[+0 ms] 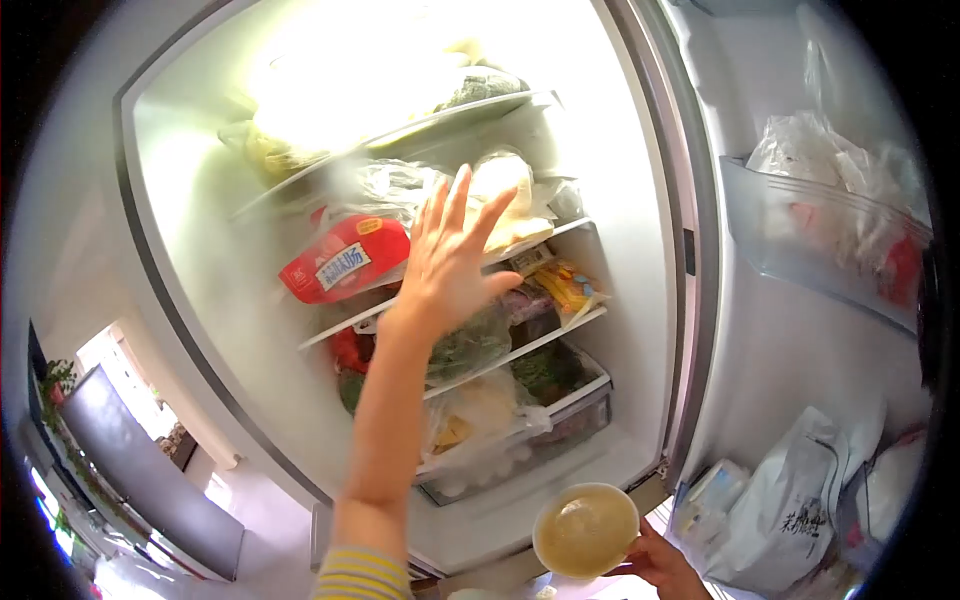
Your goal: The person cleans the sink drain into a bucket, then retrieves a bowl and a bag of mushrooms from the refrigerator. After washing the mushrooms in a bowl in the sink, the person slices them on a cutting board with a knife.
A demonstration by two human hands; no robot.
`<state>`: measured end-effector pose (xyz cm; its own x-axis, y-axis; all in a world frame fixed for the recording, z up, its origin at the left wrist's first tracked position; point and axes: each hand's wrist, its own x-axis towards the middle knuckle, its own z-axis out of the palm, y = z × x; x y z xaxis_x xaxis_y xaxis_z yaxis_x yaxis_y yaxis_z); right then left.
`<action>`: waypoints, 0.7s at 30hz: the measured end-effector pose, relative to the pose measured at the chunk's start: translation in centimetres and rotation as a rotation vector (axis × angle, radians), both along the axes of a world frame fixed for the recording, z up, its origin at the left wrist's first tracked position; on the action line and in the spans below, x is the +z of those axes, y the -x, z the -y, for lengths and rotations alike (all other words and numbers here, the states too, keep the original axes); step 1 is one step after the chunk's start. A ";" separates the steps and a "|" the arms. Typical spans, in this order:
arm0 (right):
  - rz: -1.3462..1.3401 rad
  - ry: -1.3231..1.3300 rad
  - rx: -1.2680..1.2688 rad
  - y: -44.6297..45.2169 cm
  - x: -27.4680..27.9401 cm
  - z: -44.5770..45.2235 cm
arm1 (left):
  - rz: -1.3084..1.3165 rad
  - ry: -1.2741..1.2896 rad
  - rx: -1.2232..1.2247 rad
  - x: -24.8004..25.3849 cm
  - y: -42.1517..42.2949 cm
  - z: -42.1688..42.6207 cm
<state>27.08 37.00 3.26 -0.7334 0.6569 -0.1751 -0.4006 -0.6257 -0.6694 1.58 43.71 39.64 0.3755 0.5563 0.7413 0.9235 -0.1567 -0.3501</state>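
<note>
Room: at far left, a green plant (58, 375) stands near a long, smooth grey panel (160, 465), with a pale, shiny floor (270, 535) beside it.
Fridge: its white inner wall (215, 260) is smooth and curves in your view; the lamp glare washes out the top.
Red packet: the glossy, printed plastic pack (345, 260) lies tilted on a middle shelf, just left of your left hand (450, 255).
Left hand: your fingers are spread apart, with the back of the hand facing you, in front of the shelves; you cannot tell whether it touches anything.
Shelves: flat, with pale edges (555, 335); they bear crinkled clear bags (470, 345) and a yellow packet (572, 288).
Drawer: clear, boxy plastic (575, 420), with leafy greens (548, 375).
Bowl: round and pale-rimmed, tan inside with a shiny spot (585, 530), low in front of the fridge.
Right hand: your fingers (655, 560) are clamped on the bowl's right side.
Door: clear bins (820, 235) hold a white, creased bag (785, 500).
</note>
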 end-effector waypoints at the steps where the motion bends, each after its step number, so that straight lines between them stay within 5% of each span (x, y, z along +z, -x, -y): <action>1: 0.005 -0.009 0.007 -0.1 -0.3 -0.3 | -0.062 0.054 0.084 0.9 0.2 -1.4; 5: -0.012 0.082 0.006 -0.3 -2.6 -1.7 | -0.219 0.215 0.147 2.9 1.9 -5.6; 9: 0.058 0.110 0.007 -0.2 -1.7 -2.1 | -0.129 0.643 0.148 4.7 1.8 -7.1; 12: -0.002 0.060 -0.010 -0.3 -2.6 -2.0 | -0.158 0.636 0.206 5.6 1.1 -7.4; 16: 0.044 0.154 0.027 -0.3 -2.3 -2.2 | -0.183 0.315 0.270 7.6 2.8 -9.1; 19: 0.074 0.158 0.023 -0.4 -3.4 -2.5 | 0.041 0.173 0.075 9.6 5.7 -9.9; 21: 0.084 0.135 0.021 -0.2 -3.8 -2.5 | 0.004 0.051 0.229 9.1 6.5 -10.3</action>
